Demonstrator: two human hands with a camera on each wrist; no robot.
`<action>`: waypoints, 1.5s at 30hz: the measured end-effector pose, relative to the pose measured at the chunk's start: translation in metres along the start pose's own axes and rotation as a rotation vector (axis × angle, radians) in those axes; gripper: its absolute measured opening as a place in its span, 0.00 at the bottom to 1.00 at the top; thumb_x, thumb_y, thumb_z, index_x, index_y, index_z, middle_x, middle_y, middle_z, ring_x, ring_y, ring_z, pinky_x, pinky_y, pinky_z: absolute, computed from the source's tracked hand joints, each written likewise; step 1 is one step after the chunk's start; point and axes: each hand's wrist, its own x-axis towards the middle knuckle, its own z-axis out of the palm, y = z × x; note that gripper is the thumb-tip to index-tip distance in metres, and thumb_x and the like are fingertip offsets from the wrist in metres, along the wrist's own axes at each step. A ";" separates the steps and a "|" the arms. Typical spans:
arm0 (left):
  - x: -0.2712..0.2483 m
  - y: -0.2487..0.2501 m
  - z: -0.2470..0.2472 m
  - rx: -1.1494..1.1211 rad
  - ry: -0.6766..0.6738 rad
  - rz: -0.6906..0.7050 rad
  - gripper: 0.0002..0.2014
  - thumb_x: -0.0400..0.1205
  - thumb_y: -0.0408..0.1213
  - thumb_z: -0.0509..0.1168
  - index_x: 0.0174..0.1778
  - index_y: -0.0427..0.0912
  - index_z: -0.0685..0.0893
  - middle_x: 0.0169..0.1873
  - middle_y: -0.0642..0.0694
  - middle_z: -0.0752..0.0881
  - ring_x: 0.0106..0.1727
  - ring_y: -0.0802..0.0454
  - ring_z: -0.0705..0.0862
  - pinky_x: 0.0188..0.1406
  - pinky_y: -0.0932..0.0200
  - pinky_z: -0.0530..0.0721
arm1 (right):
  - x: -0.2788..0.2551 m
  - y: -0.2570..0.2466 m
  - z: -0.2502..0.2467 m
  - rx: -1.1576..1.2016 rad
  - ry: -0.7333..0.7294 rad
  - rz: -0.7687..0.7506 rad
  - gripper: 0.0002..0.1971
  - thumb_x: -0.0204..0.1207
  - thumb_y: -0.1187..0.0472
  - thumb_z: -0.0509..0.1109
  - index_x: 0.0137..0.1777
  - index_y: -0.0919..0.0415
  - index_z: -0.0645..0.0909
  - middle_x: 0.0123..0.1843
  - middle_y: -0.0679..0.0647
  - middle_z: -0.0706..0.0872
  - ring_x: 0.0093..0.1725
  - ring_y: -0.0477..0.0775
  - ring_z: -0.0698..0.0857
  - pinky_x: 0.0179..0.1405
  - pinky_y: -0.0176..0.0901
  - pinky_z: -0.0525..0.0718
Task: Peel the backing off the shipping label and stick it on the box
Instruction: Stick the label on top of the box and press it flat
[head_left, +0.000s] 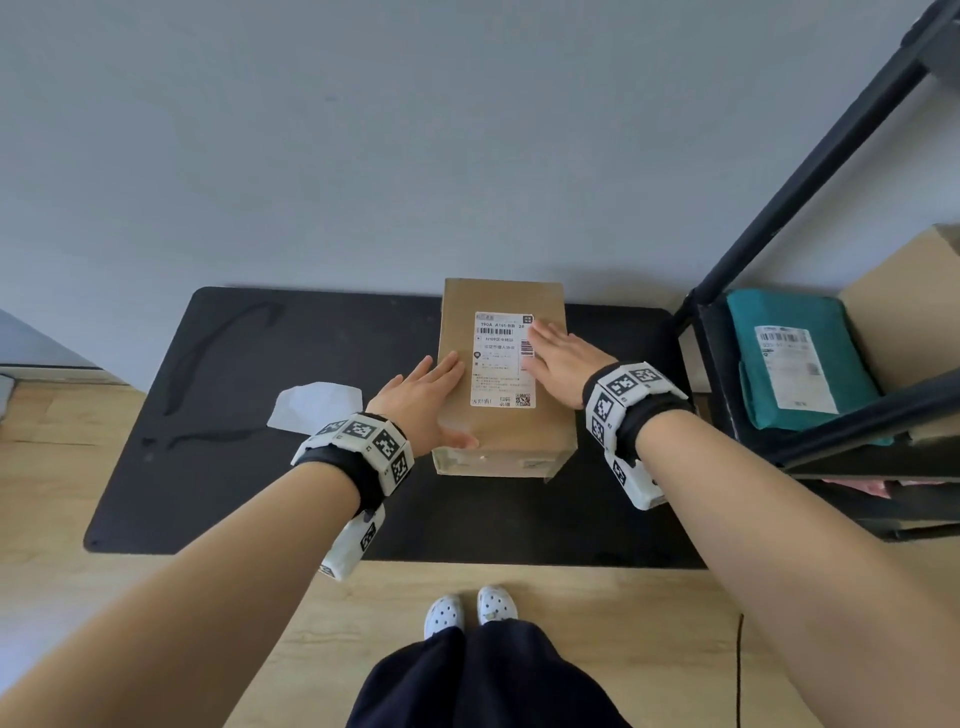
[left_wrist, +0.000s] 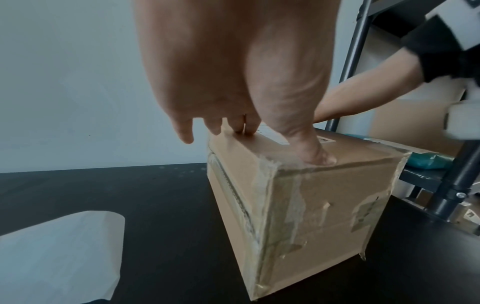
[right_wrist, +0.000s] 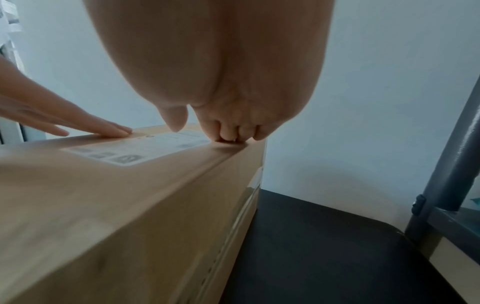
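A brown cardboard box (head_left: 498, 434) stands on a black mat (head_left: 260, 467) near the wall. A white printed shipping label (head_left: 500, 364) lies flat on the box's top. My left hand (head_left: 423, 397) rests flat on the top's left edge, fingers straight, thumb near the front corner (left_wrist: 318, 158). My right hand (head_left: 558, 358) lies flat over the label's right edge, fingers straight and pressing down (right_wrist: 228, 136). The label (right_wrist: 140, 149) appears stuck down in the right wrist view. The peeled white backing sheet (head_left: 314, 405) lies on the mat left of the box (left_wrist: 59, 255).
A dark metal shelf frame (head_left: 810, 208) stands at the right, holding a teal parcel (head_left: 800, 358) with its own label and an open carton (head_left: 914, 312). The mat lies on a wooden floor (head_left: 623, 623). A black cable (head_left: 740, 670) runs along the floor at right.
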 end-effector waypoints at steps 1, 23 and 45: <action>0.000 0.000 0.000 -0.004 -0.002 0.000 0.53 0.72 0.61 0.68 0.84 0.51 0.42 0.85 0.58 0.43 0.86 0.52 0.43 0.85 0.45 0.48 | 0.005 0.002 -0.002 -0.001 -0.007 0.015 0.29 0.85 0.52 0.44 0.83 0.63 0.44 0.86 0.57 0.44 0.85 0.52 0.45 0.82 0.48 0.48; -0.002 -0.004 0.001 -0.034 -0.005 0.049 0.53 0.72 0.60 0.69 0.84 0.47 0.43 0.85 0.55 0.43 0.86 0.54 0.43 0.84 0.51 0.46 | -0.010 -0.051 0.030 0.046 -0.056 -0.100 0.29 0.86 0.51 0.45 0.83 0.59 0.43 0.86 0.52 0.43 0.85 0.49 0.43 0.81 0.41 0.41; 0.018 0.006 0.005 -0.499 0.055 -0.288 0.40 0.73 0.55 0.71 0.74 0.37 0.63 0.67 0.42 0.81 0.64 0.43 0.82 0.60 0.51 0.82 | -0.020 -0.007 0.060 0.803 0.235 0.356 0.52 0.68 0.49 0.75 0.82 0.52 0.40 0.84 0.54 0.56 0.82 0.56 0.60 0.78 0.62 0.66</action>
